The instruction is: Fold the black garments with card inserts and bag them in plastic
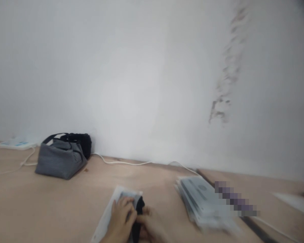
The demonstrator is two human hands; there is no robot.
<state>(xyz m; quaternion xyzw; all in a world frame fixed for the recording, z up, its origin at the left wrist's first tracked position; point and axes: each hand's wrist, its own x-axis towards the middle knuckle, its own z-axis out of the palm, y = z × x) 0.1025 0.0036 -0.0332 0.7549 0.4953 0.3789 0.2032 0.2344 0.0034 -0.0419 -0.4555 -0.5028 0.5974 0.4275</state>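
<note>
At the bottom centre, a flat whitish packet (105,216) lies on the tan table, with a grey-blue panel on it. My left hand (121,217) rests over the packet, its fingers bent, near a black item (137,216) along the packet's right side. My right hand (152,222) is at the right of the black item, fingers closed on its edge; motion blurs it. Whether the black item lies on the packet or partly inside it, I cannot tell.
A blurred stack of clear packets (200,199) lies to the right. A grey bag (60,158) with a black item behind it stands back left. White cable (126,163) runs along the wall. A white tray-like object (16,145) sits far left; a dark strip (255,229) crosses the right.
</note>
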